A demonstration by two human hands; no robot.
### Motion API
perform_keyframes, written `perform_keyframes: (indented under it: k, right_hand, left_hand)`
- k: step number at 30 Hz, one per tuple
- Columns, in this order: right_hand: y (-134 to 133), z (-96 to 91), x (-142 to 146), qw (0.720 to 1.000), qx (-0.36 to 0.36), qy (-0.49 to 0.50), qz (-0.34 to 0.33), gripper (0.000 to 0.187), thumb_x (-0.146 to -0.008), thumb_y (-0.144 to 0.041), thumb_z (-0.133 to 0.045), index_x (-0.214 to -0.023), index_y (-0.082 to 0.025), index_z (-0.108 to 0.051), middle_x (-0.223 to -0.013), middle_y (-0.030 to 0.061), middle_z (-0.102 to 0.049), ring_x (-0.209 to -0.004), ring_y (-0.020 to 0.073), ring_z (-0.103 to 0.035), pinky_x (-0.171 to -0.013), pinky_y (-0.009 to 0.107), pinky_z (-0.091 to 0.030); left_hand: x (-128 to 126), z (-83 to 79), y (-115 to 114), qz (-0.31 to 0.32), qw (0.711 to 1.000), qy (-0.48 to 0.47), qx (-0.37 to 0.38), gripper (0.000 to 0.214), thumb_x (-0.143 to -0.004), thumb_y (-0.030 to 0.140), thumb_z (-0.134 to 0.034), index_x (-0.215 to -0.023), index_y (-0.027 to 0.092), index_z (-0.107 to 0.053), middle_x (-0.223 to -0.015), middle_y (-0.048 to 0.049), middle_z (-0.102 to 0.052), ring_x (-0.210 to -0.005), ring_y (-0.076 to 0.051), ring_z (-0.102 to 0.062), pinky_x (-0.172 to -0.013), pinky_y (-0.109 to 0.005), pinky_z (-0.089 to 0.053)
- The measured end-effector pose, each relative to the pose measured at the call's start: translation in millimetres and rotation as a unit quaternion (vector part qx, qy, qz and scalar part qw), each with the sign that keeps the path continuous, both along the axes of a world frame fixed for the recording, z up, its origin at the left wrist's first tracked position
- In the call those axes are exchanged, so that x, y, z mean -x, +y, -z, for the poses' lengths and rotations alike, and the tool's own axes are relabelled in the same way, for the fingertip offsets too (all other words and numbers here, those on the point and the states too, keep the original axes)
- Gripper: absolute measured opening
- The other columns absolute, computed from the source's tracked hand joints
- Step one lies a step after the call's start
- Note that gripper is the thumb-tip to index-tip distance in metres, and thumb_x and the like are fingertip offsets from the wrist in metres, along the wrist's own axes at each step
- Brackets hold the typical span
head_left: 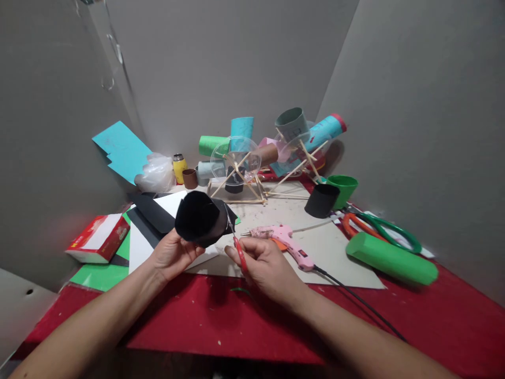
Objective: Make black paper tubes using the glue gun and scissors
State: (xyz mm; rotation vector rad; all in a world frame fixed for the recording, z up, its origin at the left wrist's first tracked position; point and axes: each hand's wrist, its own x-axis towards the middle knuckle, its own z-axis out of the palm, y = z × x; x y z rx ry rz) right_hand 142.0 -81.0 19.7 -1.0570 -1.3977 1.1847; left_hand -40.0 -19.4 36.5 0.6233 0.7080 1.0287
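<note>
My left hand grips a piece of black paper rolled or curled into a rough tube, held up above the table. My right hand is closed around small scissors with red handles, whose blades touch the right edge of the black paper. A pink glue gun lies on the beige card just beyond my right hand, its black cord running off to the right.
A stick-and-cup wheel model stands at the back with coloured paper tubes. A black cup and green cup sit right of it. A green roll, large scissors, a tissue box and paper sheets surround the red table.
</note>
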Motion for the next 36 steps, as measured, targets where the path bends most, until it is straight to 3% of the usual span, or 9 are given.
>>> perform_keyframes:
  k: [8, 14, 22, 26, 31, 36]
  right_hand:
    - [-1, 3.3, 2, 0.999, -0.018, -0.043, -0.012, 0.043, -0.078, -0.044, -0.066, -0.053, -0.019, -0.041, -0.052, -0.0058, -0.032, -0.051, 0.0092, -0.029, -0.047, 0.024, -0.023]
    - [-2, 5.2, 3, 0.999, 0.002, -0.028, -0.03, 0.039, -0.077, -0.044, -0.066, -0.057, -0.018, -0.045, -0.055, -0.0056, -0.032, -0.052, 0.0096, -0.028, -0.048, 0.024, -0.023]
    - [-2, 3.5, 2, 0.999, 0.007, -0.02, -0.033, 0.04, -0.079, -0.044, -0.066, -0.058, -0.019, -0.043, -0.057, -0.0054, -0.031, -0.054, 0.0099, -0.028, -0.049, 0.024, -0.024]
    - [-2, 3.0, 2, 0.999, 0.0, -0.022, -0.033, 0.04, -0.08, -0.044, -0.065, -0.058, -0.018, -0.044, -0.057, -0.0051, -0.032, -0.055, 0.0101, -0.028, -0.05, 0.024, -0.024]
    - [-2, 2.9, 1, 0.999, -0.009, -0.019, -0.039, 0.039, -0.081, -0.043, -0.064, -0.058, -0.018, -0.044, -0.058, -0.0048, -0.033, -0.057, 0.0104, -0.029, -0.052, 0.024, -0.025]
    - [-2, 2.2, 2, 0.999, -0.009, -0.018, -0.039, 0.039, -0.081, -0.045, -0.064, -0.058, -0.018, -0.046, -0.057, -0.0045, -0.036, -0.055, 0.0101, -0.03, -0.05, 0.024, -0.025]
  left_hand:
    - [-1, -11.1, -11, -0.106, 0.992, 0.055, 0.039, 0.016, -0.064, 0.002, -0.068, -0.058, 0.015, -0.059, -0.056, -0.0006, -0.065, -0.055, -0.013, -0.061, -0.049, -0.019, -0.051]
    - [-1, -13.7, -14, -0.082, 0.995, 0.05, 0.02, 0.015, -0.064, 0.002, -0.07, -0.071, 0.016, -0.066, -0.068, -0.0012, -0.07, -0.06, -0.012, -0.063, -0.052, -0.017, -0.052]
    - [7, 2.7, -7, -0.035, 0.999, 0.041, 0.01, 0.014, -0.068, 0.002, -0.068, -0.071, 0.016, -0.067, -0.074, -0.003, -0.07, -0.07, -0.015, -0.065, -0.062, -0.021, -0.055]
    - [4, 2.4, -6, -0.014, 0.999, 0.035, -0.01, 0.014, -0.068, 0.007, -0.073, -0.077, 0.017, -0.069, -0.078, -0.0029, -0.071, -0.072, -0.016, -0.065, -0.06, -0.021, -0.054]
    - [1, -0.6, -7, -0.004, 0.998, 0.037, -0.046, 0.032, -0.069, 0.015, -0.077, -0.099, 0.021, -0.07, -0.081, -0.0029, -0.073, -0.071, -0.016, -0.066, -0.052, -0.018, -0.051]
    - [2, -0.5, -7, -0.021, 0.998, 0.04, -0.035, 0.038, -0.067, 0.01, -0.076, -0.102, 0.022, -0.07, -0.083, -0.003, -0.073, -0.068, -0.015, -0.066, -0.05, -0.017, -0.051]
